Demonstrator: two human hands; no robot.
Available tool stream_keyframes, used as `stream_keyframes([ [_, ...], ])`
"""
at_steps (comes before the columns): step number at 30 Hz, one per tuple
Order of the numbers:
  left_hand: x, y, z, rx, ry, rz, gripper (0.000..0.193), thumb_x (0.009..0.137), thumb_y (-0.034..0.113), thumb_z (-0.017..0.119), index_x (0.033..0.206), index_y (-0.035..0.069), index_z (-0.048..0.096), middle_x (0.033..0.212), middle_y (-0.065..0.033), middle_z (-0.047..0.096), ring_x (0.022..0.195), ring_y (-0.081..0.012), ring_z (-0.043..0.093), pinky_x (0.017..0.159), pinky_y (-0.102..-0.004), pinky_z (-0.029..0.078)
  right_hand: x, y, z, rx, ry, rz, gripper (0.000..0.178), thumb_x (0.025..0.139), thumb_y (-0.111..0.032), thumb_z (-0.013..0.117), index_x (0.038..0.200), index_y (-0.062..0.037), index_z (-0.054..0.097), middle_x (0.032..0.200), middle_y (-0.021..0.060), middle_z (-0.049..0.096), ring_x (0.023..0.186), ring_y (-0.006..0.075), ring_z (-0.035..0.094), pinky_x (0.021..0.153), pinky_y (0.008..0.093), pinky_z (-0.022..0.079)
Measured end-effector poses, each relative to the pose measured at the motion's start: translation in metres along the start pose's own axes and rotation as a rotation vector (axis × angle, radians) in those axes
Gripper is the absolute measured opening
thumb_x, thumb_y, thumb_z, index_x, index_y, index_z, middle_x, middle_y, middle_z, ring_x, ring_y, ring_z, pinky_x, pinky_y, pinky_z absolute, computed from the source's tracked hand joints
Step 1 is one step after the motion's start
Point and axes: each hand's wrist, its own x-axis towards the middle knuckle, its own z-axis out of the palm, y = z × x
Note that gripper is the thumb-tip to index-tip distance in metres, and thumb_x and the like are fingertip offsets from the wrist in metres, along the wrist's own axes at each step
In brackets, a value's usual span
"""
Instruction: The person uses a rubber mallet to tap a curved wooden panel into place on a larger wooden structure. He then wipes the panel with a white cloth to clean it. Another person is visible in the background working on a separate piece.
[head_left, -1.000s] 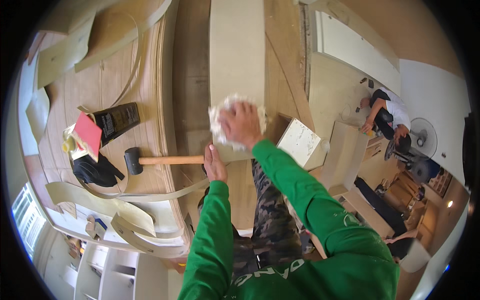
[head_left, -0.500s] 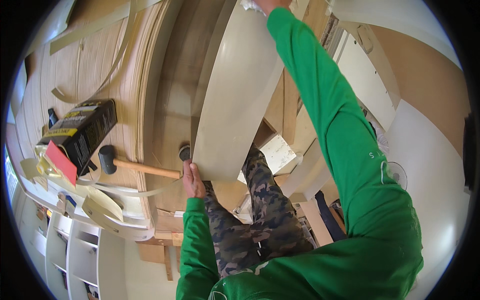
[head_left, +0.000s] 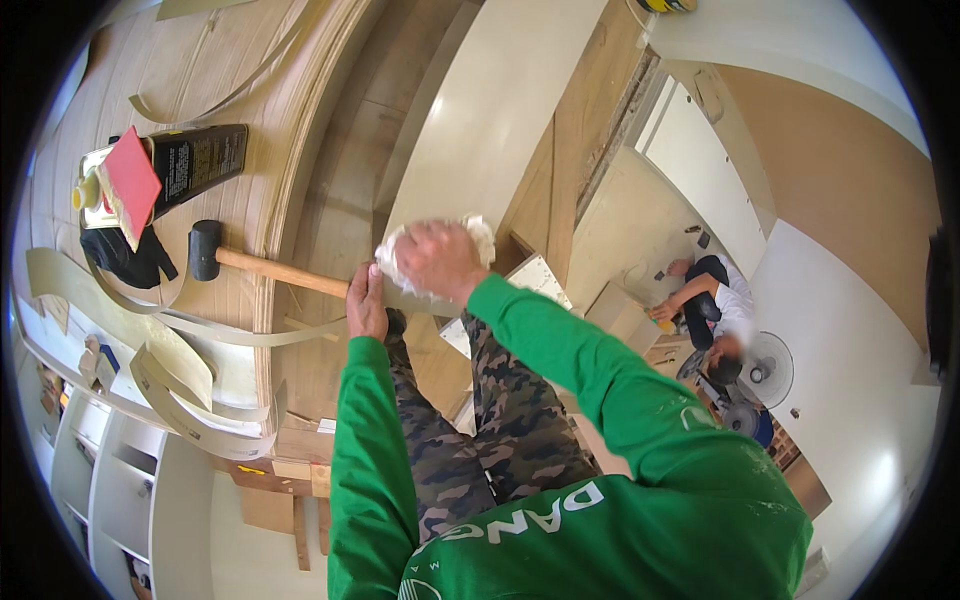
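Note:
A long, pale, glossy board (head_left: 490, 110) stretches away from me, its near end just above my legs. My right hand (head_left: 440, 258) is closed on a crumpled white rag (head_left: 482, 238) and presses it on the near end of the board. Close beside it, my left hand (head_left: 368, 303) grips the board's near left corner, thumb up along the edge. The wooden handle of a black-headed mallet (head_left: 285, 272) reaches almost to my left fingers. The mallet lies on the wooden bench top at the left.
On the bench top (head_left: 225, 80) stand a black tin (head_left: 200, 165) with a red flat pad (head_left: 130, 185) against it, a black cloth (head_left: 130, 255) and curled edging strips (head_left: 180, 395). At right, another person (head_left: 715, 310) crouches near a fan (head_left: 765, 370). White shelves (head_left: 125, 480) stand lower left.
My right hand has come from the board's far end back to its near end with the white rag. My left hand stays at the corner. The other person has come into view.

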Motion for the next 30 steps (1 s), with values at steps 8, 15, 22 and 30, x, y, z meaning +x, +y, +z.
stream_keyframes([
  [8, 0.002, -0.004, -0.002, 0.02, 0.031, -0.098, 0.044, 0.117, 0.043, 0.059, 0.128, 0.002, 0.072, 0.107, -0.0017, 0.07, 0.103, -0.0126, 0.059, 0.096, -0.0294, 0.049, 0.203, 0.172, -0.035, -0.14, 0.149, 0.308, 0.032, 0.1, -0.033, 0.063, 0.083, -0.0105, 0.077, 0.079, 0.0156, 0.077, 0.07, 0.0403, 0.076, 0.058, 0.0553, 0.059],
  [15, 0.003, -0.005, 0.0, 0.103, 0.059, -0.142, 0.042, 0.118, 0.04, 0.058, 0.128, 0.001, 0.071, 0.106, -0.0016, 0.069, 0.101, -0.0129, 0.058, 0.093, -0.0305, 0.049, 0.03, -0.003, 0.005, -0.022, -0.192, 0.019, 0.01, 0.085, -0.024, 0.071, 0.086, -0.0144, 0.073, 0.082, 0.0076, 0.072, 0.076, 0.029, 0.075, 0.058, 0.0465, 0.059],
  [22, -0.003, -0.005, 0.004, 0.038, 0.082, -0.086, 0.046, 0.117, 0.042, 0.061, 0.128, -0.001, 0.071, 0.107, -0.0073, 0.073, 0.103, -0.0172, 0.062, 0.097, -0.0349, 0.052, 0.102, 0.136, -0.021, -0.267, -0.026, 0.089, 0.012, 0.088, -0.023, 0.068, 0.076, -0.0189, 0.068, 0.073, 0.0037, 0.067, 0.066, 0.0257, 0.07, 0.052, 0.0441, 0.055],
  [30, 0.001, 0.0, 0.002, 0.083, 0.066, -0.088, 0.051, 0.117, 0.042, 0.059, 0.138, -0.003, 0.07, 0.12, -0.0099, 0.076, 0.112, -0.0201, 0.066, 0.104, -0.036, 0.052, 0.082, 0.059, 0.001, -0.257, 0.103, 0.194, 0.018, 0.096, -0.027, 0.073, 0.084, -0.0168, 0.066, 0.082, 0.0068, 0.065, 0.072, 0.0307, 0.07, 0.059, 0.0483, 0.057],
])
